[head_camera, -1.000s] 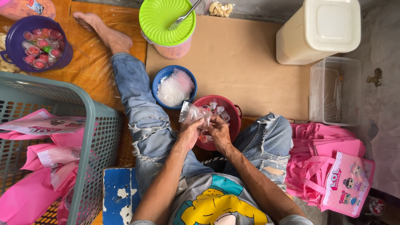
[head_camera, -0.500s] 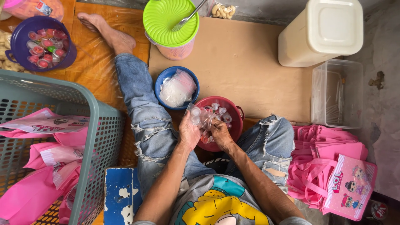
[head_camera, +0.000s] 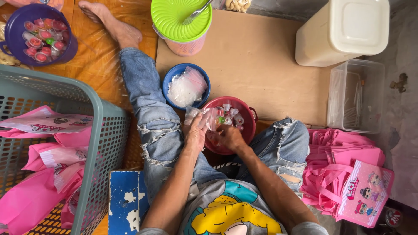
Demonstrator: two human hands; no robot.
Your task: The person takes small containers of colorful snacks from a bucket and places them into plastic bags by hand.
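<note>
A small clear plastic bag [head_camera: 201,116] is gripped by the left hand [head_camera: 196,134], fingers curled around it. The right hand [head_camera: 227,135], just beside, is closed inside the red bowl [head_camera: 250,126] among small jelly cups [head_camera: 230,114]; what it grips cannot be told.

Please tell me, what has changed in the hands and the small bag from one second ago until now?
Both hands came down from above the red bowl to its near rim. The left hand still holds the clear plastic bag; the right hand now reaches into the bowl. The blue bowl, green-lidded container and basket stayed in place.
</note>
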